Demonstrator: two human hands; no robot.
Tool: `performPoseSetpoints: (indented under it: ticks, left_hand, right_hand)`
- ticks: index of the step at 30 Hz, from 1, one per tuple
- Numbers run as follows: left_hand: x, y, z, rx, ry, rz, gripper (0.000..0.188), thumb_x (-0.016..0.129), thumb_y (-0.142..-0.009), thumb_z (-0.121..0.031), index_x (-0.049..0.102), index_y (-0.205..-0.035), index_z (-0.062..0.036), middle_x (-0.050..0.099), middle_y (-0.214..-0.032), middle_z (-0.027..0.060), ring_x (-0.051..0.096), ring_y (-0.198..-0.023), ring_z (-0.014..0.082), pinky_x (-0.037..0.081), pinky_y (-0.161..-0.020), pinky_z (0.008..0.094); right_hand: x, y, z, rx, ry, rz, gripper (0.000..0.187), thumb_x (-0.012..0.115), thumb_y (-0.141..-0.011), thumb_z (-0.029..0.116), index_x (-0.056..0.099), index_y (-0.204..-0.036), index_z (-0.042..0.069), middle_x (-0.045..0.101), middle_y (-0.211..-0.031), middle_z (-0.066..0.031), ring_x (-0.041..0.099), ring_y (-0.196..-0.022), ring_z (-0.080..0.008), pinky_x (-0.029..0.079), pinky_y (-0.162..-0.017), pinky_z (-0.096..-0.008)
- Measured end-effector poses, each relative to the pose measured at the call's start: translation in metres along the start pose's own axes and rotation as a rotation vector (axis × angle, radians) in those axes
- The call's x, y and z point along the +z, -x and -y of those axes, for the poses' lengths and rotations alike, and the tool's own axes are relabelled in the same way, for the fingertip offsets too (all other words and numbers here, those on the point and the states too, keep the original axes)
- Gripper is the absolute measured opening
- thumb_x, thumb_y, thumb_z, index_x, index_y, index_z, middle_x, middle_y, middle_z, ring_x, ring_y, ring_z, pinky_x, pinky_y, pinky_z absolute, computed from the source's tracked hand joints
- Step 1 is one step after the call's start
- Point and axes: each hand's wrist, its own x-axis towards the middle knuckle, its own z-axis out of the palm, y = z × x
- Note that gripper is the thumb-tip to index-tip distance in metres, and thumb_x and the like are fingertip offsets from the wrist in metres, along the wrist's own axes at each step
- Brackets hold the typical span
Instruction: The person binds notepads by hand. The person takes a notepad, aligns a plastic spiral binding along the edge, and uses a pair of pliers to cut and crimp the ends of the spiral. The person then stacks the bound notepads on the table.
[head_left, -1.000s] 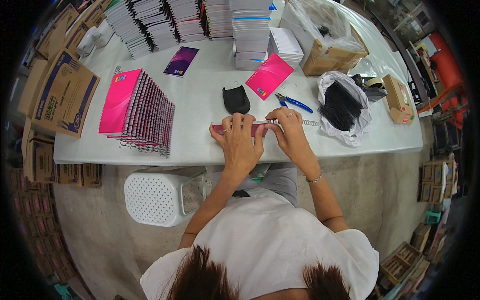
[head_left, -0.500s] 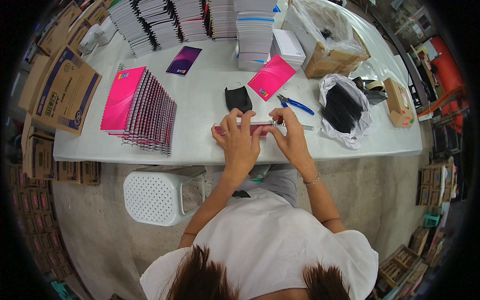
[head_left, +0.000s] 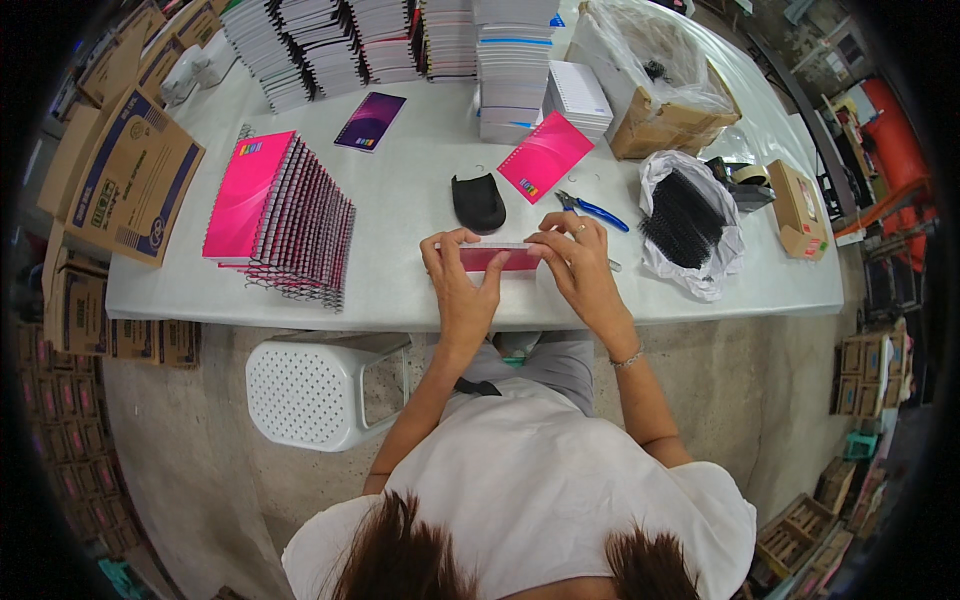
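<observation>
A pink-covered notebook (head_left: 512,260) stands on edge near the table's front, its hole-punched edge up. My left hand (head_left: 464,290) grips its left part, thumb on the cover and fingers behind. At the right end of that edge, my right hand (head_left: 580,268) is closed in a pinch around a spiral binding wire, mostly hidden by the fingers; the wire's end (head_left: 614,265) pokes out beyond them. Just behind lies a black pouch-like piece (head_left: 478,203). Blue-handled pliers (head_left: 598,211) and a loose pink cover (head_left: 546,156) rest behind my right hand.
To the left rises a stack of pink spiral notebooks (head_left: 250,195). A purple notebook (head_left: 369,121) and tall notebook stacks (head_left: 515,80) are farther back. Rightward sit a white bag of black coils (head_left: 685,220), a tape dispenser (head_left: 745,183) and cartons (head_left: 797,210). A white stool (head_left: 305,395) stands below.
My right hand has shifted slightly and its fingers have closed together over the coil, hiding most of it. My left fingers have slid left along the upper edge, uncovering more of the notebook.
</observation>
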Motion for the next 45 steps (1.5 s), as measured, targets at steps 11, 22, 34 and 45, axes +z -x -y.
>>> performPoseSetpoints:
  ticks: [11,22,34,45]
  left_hand:
    - [0.000,0.001,-0.001,0.049,-0.049,-0.037,0.054,0.084,-0.082,-0.017,0.047,-0.119,-0.0025,0.043,-0.115,0.0154,0.048,-0.113,0.0320,0.041,-0.099,0.0427]
    - [-0.047,-0.019,0.015,0.136,-0.065,0.178,0.057,0.087,-0.075,-0.015,0.048,-0.114,-0.0058,0.044,-0.111,0.0101,0.051,-0.103,0.0283,0.045,-0.090,0.0377]
    - [-0.085,-0.022,0.040,0.069,0.081,0.252,0.115,0.099,-0.060,-0.034,0.028,-0.147,-0.0081,0.039,-0.139,0.0136,0.047,-0.123,0.0308,0.042,-0.107,0.0427]
    - [-0.071,-0.017,0.051,0.064,0.116,0.194,0.134,0.103,-0.051,-0.029,0.016,-0.152,-0.0136,0.042,-0.116,0.0148,0.053,-0.111,0.0294,0.046,-0.101,0.0405]
  right_hand:
    - [0.000,-0.007,0.011,0.064,0.029,-0.015,0.018,0.078,-0.084,0.018,0.071,-0.098,0.008,0.058,-0.110,-0.0071,0.054,-0.107,-0.0274,0.035,-0.101,-0.0418]
    - [-0.001,-0.026,0.005,-0.045,-0.074,0.347,0.017,0.075,-0.089,0.020,0.070,-0.099,0.007,0.060,-0.121,-0.0117,0.054,-0.113,-0.0313,0.039,-0.101,-0.0430]
    - [0.064,-0.088,-0.040,0.006,-0.123,0.598,0.047,0.090,-0.074,0.028,0.060,-0.103,0.006,0.050,-0.140,-0.0216,0.044,-0.133,-0.0428,0.037,-0.113,-0.0473]
    - [0.059,-0.049,-0.034,0.115,-0.236,0.404,0.044,0.090,-0.074,0.037,0.062,-0.084,0.005,0.038,-0.150,-0.0369,0.033,-0.143,-0.0515,0.033,-0.114,-0.0534]
